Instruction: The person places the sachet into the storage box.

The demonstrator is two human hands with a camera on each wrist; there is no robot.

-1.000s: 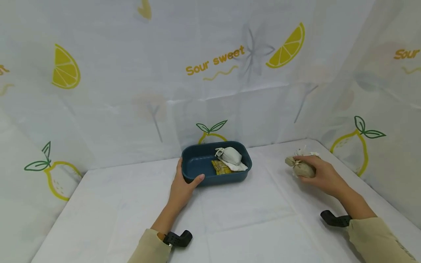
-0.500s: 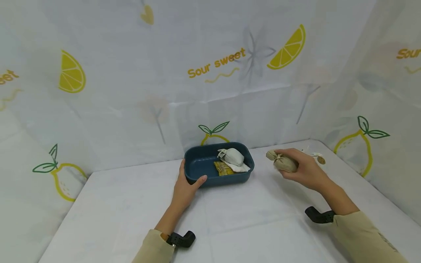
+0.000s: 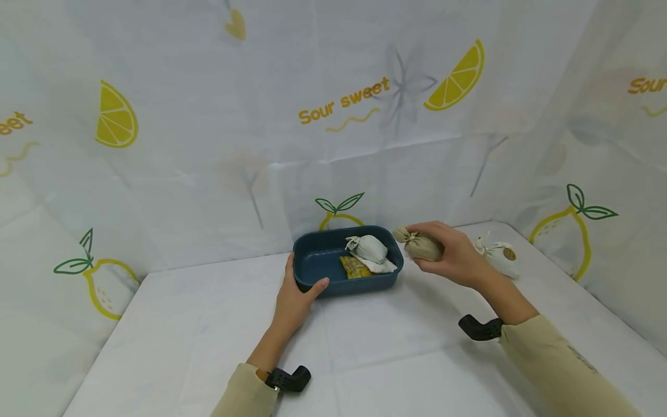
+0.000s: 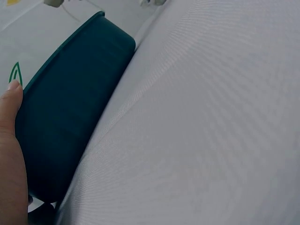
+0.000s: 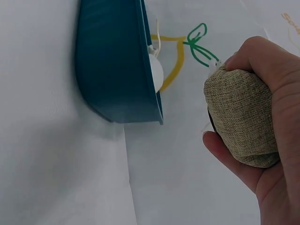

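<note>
A dark blue basin (image 3: 359, 286) stands on the white-covered table near the back wall. My left hand (image 3: 293, 298) holds its left end, thumb along the front wall and the other fingers mostly hidden behind the side. Inside the basin, toward its right, lie a tied white cloth pouch (image 3: 371, 248) and a yellow patterned packet (image 3: 355, 267). My right hand (image 3: 454, 255) grips a beige tied cloth pouch (image 3: 424, 247) just off the basin's right rim, raised above the table. Its coarse woven cloth (image 5: 241, 117) shows between thumb and fingers in the right wrist view.
Another white tied pouch (image 3: 501, 259) with a round brown tag lies on the table at the right, behind my right forearm. A white printed sheet (image 3: 208, 174) hangs as a wall behind the basin. The table's right edge meets a second hanging sheet.
My right hand has carried the beige pouch up and left, from the right side of the table to the basin's right rim. The white pouch is uncovered behind it. My left hand keeps its hold.
</note>
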